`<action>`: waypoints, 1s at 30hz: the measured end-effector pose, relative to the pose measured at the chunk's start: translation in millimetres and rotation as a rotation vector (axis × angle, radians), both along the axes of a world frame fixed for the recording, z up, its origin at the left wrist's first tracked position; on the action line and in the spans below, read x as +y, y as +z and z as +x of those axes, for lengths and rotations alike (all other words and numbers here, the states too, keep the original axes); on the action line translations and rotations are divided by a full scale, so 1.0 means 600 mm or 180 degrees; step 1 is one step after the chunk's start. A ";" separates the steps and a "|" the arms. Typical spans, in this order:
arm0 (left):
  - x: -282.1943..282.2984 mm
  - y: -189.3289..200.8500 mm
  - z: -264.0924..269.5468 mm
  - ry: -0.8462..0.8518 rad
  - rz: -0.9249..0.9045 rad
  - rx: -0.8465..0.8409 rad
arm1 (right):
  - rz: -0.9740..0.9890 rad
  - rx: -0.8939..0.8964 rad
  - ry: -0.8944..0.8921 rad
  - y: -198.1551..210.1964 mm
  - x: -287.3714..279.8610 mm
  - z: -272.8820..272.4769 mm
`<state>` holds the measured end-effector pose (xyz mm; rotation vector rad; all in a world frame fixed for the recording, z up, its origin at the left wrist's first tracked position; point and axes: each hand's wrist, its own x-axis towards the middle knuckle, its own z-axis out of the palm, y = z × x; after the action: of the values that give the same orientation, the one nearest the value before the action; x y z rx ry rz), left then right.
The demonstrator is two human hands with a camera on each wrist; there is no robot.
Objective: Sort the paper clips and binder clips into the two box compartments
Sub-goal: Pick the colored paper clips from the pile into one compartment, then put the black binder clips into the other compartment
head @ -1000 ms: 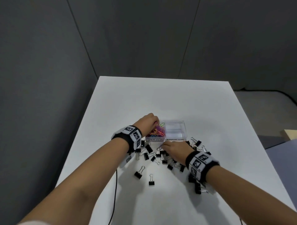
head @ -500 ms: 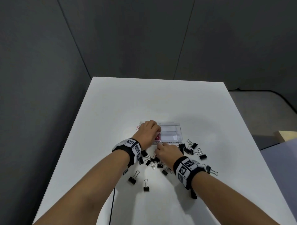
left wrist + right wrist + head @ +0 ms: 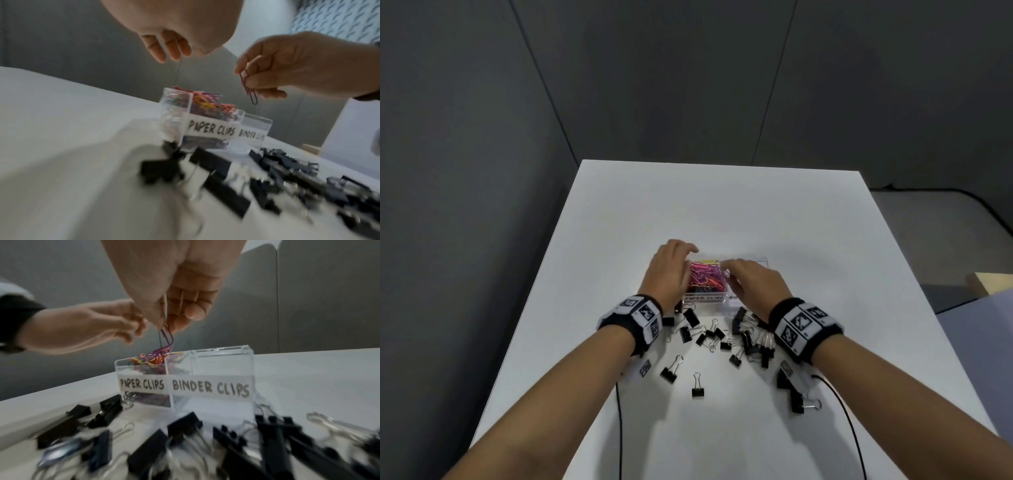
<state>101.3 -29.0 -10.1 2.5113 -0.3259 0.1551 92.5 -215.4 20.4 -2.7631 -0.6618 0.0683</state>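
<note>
Head view: clear box (image 3: 763,263) sits mid-table (image 3: 722,198), two compartments side by side. Left one is heaped with coloured paper clips (image 3: 707,279); right one is mostly hidden by the right hand (image 3: 755,286). Left hand (image 3: 669,274) is at the box's 9 o'clock side, fingers loosely curled over the rim, holding nothing visible. Right hand is over the divider, fingertips pinched together on something thin. Black binder clips (image 3: 743,337) are scattered on the table at the box's 6 o'clock, a few strays nearer the person. Marker wristbands (image 3: 803,325) on both wrists.

Left wrist view: left hand (image 3: 170,42) has fingers relaxed and apart, empty. Right hand (image 3: 287,68) pinches a dark purple paper clip (image 3: 248,88) between thumb and fingers, above the box at its 1 o'clock. Label "PAPER CLIPS" (image 3: 211,129), "BINDER CLIPS" beside it.

Right wrist view: right hand (image 3: 176,293) clamps the purple paper clip (image 3: 167,335), which hangs just above the paper-clip pile (image 3: 152,359). The "BINDER CLIPS" compartment (image 3: 222,363) shows no clips inside. Binder clips (image 3: 185,423) blurred at 6 o'clock.
</note>
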 end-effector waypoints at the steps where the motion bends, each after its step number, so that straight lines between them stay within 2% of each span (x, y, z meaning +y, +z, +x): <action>1: 0.017 -0.005 -0.010 0.0089 0.0048 0.0071 | -0.0024 -0.0015 -0.0003 0.001 0.007 0.009; 6: 0.070 -0.048 -0.066 0.0296 0.0513 0.0912 | -0.0302 -0.0064 0.0175 -0.013 0.054 0.036; 11: 0.055 -0.068 -0.087 0.0056 0.0797 0.1448 | -0.0394 0.0115 0.0113 -0.018 0.062 0.039; 15: 0.036 -0.069 -0.090 0.0128 0.0727 0.1544 | -0.0046 0.0035 -0.0170 -0.005 0.015 0.025; 20: 0.020 -0.074 -0.100 0.0294 0.0654 0.1588 | -0.0477 0.0273 -0.0878 -0.020 -0.107 -0.020; 22: 0.009 -0.072 -0.107 0.0313 0.0638 0.1566 | -0.0611 0.0587 -0.1270 -0.035 -0.153 -0.046; 25: -0.011 -0.068 -0.116 0.0269 0.0615 0.1620 | -0.0727 0.1451 -0.1667 -0.059 -0.192 -0.079; 27: -0.024 -0.066 -0.121 0.0277 0.0553 0.1678 | -0.0667 0.1788 -0.1728 -0.073 -0.194 -0.096; 30: -0.045 -0.062 -0.128 0.0281 0.0501 0.1761 | -0.0292 0.1924 -0.1649 -0.086 -0.166 -0.113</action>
<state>24.3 -56.1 -47.4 2.5951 0.0008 -0.5424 24.6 -314.9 -30.9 -2.6817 0.2144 0.7887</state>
